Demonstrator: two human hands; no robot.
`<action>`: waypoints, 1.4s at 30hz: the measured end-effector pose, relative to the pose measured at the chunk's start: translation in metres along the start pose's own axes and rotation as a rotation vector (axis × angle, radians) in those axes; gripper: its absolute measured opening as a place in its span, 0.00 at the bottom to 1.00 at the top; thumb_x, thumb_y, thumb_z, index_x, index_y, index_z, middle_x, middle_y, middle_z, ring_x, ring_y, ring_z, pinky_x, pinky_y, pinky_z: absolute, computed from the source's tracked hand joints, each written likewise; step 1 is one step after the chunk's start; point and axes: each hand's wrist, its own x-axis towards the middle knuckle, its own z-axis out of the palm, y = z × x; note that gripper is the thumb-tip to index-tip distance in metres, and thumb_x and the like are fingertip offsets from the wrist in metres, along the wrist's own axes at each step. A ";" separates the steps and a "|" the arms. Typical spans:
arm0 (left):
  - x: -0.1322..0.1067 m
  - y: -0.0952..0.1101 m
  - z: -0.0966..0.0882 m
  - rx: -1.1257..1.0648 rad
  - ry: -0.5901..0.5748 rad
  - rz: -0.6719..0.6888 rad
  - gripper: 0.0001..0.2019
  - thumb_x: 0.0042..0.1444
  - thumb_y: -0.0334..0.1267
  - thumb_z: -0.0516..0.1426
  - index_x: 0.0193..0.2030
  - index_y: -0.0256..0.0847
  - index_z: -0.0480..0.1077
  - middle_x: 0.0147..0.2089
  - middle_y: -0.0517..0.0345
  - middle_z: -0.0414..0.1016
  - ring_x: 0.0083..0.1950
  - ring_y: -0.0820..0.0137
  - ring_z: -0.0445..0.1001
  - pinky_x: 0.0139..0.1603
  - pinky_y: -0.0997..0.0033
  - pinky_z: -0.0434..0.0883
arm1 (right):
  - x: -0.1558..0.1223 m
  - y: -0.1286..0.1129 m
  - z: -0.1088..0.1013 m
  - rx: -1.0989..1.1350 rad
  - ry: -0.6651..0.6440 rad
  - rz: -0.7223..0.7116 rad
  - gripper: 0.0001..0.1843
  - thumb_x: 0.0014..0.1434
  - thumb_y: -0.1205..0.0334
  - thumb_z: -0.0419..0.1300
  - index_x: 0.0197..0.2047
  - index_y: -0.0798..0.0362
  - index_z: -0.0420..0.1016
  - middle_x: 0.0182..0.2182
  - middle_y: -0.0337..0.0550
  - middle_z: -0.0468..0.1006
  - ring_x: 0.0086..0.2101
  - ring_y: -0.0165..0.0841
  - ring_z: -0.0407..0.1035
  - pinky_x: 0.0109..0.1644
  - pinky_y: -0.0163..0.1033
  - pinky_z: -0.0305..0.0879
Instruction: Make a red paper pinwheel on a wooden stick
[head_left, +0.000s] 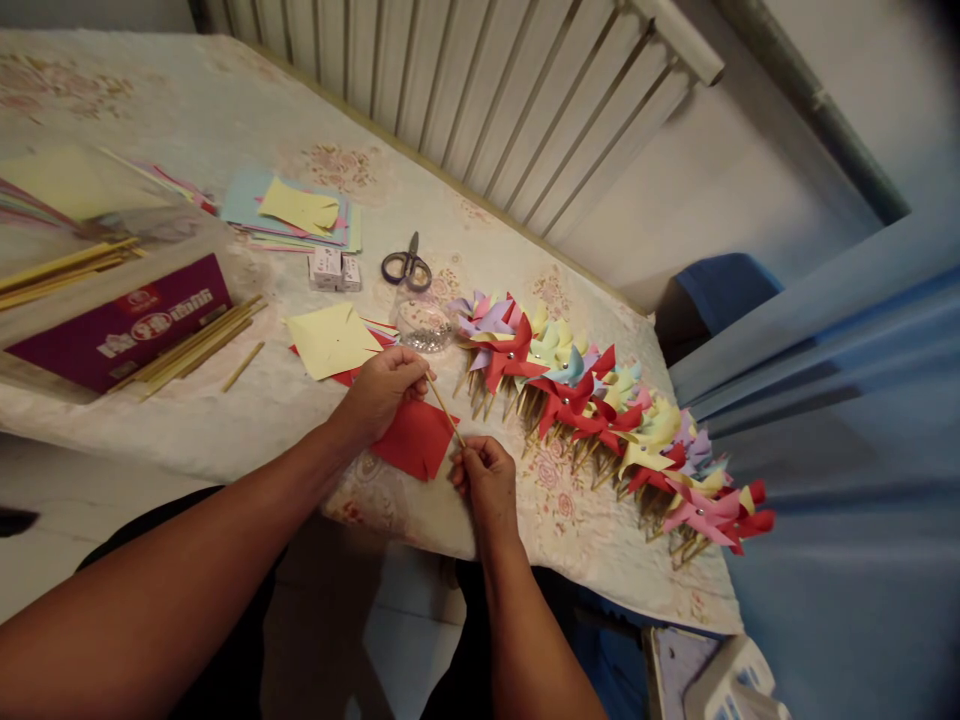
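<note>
A thin wooden stick (pixel 444 405) spans the gap between my two hands, slanting down to the right. My left hand (pixel 388 388) pinches its upper end, and my right hand (pixel 484 472) grips its lower end with curled fingers. Beneath the stick lies a red paper square (pixel 415 440) with slits cut in from its corners, flat on the tablecloth. Just beyond my left hand is a pale yellow slit square (pixel 332 340) on top of red and other coloured sheets. A small clear dish of shiny pins (pixel 424 335) sits past my fingertips.
Rows of finished paper pinwheels (pixel 570 385) on sticks fill the right side. Scissors (pixel 407 266), small white boxes (pixel 334 270) and stacked coloured paper (pixel 247 200) lie farther back. A plastic box with a purple label (pixel 124 330) stands left, beside loose sticks (pixel 195 345).
</note>
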 end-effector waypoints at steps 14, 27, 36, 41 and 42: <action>0.000 0.000 -0.004 0.026 -0.005 -0.014 0.07 0.49 0.37 0.63 0.26 0.37 0.72 0.22 0.59 0.71 0.23 0.77 0.66 0.26 0.76 0.63 | -0.001 0.000 -0.001 -0.020 -0.009 -0.013 0.05 0.51 0.61 0.57 0.30 0.51 0.73 0.15 0.31 0.72 0.14 0.24 0.58 0.19 0.30 0.52; 0.001 -0.003 -0.006 0.042 -0.013 -0.011 0.08 0.48 0.38 0.63 0.27 0.37 0.72 0.23 0.59 0.72 0.23 0.77 0.66 0.26 0.75 0.62 | 0.001 0.000 0.001 -0.012 0.020 -0.001 0.05 0.50 0.61 0.58 0.30 0.52 0.72 0.15 0.31 0.72 0.14 0.24 0.59 0.18 0.29 0.52; 0.002 -0.003 -0.007 0.102 -0.011 -0.013 0.09 0.44 0.38 0.65 0.27 0.38 0.70 0.24 0.61 0.72 0.23 0.77 0.64 0.26 0.74 0.61 | 0.001 0.004 0.001 -0.039 0.034 -0.011 0.06 0.51 0.59 0.58 0.28 0.52 0.72 0.14 0.31 0.71 0.14 0.24 0.59 0.18 0.29 0.53; 0.001 0.000 -0.005 0.091 0.001 -0.033 0.10 0.41 0.36 0.65 0.26 0.39 0.67 0.25 0.61 0.74 0.23 0.77 0.65 0.26 0.74 0.61 | 0.002 0.004 0.001 -0.056 0.035 -0.015 0.06 0.52 0.59 0.58 0.27 0.52 0.72 0.14 0.31 0.70 0.14 0.24 0.58 0.18 0.29 0.53; 0.001 0.000 -0.005 0.087 -0.001 -0.033 0.10 0.41 0.37 0.65 0.26 0.39 0.67 0.25 0.61 0.73 0.23 0.77 0.65 0.26 0.74 0.61 | 0.002 0.004 0.001 -0.058 0.035 -0.013 0.06 0.52 0.59 0.58 0.27 0.52 0.72 0.14 0.31 0.70 0.14 0.24 0.58 0.18 0.29 0.52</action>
